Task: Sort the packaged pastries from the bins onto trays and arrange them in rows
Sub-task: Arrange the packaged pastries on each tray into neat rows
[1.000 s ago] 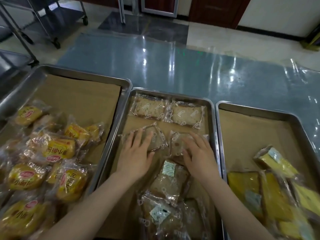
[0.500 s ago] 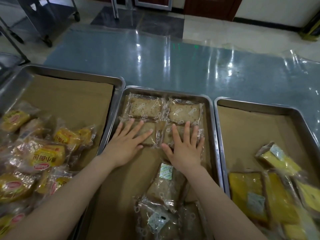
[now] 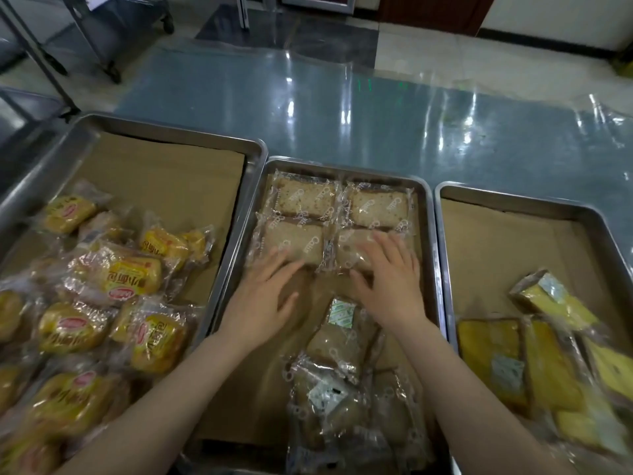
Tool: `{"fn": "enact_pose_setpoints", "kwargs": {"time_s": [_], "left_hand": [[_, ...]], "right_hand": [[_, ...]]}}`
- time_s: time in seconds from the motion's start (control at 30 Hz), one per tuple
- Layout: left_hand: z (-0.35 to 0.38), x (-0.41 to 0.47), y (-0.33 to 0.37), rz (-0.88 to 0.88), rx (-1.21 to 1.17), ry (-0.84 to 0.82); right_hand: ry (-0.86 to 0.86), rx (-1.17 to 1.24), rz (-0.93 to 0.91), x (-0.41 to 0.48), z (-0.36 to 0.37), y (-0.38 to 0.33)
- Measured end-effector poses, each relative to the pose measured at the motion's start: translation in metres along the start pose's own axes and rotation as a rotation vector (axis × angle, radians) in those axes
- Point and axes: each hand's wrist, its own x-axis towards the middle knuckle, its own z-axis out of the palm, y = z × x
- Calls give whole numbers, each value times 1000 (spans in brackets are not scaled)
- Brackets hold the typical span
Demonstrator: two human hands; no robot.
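The middle steel tray (image 3: 432,255) is lined with brown paper. Two clear-wrapped brown cake slices (image 3: 305,197) (image 3: 378,207) lie side by side at its far end. A second row holds two more slices (image 3: 293,240) (image 3: 352,246) just behind my hands. My left hand (image 3: 263,299) is flat, fingers spread, its fingertips at the near edge of the left slice. My right hand (image 3: 392,282) lies flat with its fingers on the right slice. A loose heap of the same slices (image 3: 342,378) sits at the tray's near end.
The left tray (image 3: 164,132) holds several yellow-labelled bread buns (image 3: 113,275) in a pile. The right tray (image 3: 534,202) holds yellow cake packets (image 3: 493,358) at its near end. All trays stand on a glossy blue-covered table (image 3: 342,104). Metal racks (image 3: 51,46) stand at the back left.
Both hands pushed the two slices away into a second row behind the first. They have since slid back toward me, the left hand almost off its slice.
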Motion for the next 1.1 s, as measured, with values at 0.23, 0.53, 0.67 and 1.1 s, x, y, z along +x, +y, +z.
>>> {"fn": "enact_pose_setpoints", "kwargs": {"time_s": [0.23,0.53,0.67,1.1], "left_hand": [[1,-73,19,-148,-344,-265],[-2,-91,22,-276,-544,-2],[-10,-90,16,-360,-499,171],[-7,-72,8,-789,-998,184]], "right_hand": [[-403,134,-53,-86,-8,15],[-273,473,77,-101,-8,-6],[-148,696,353,-87,-5,-31],[-69,727,658,-47,35,-46]]}}
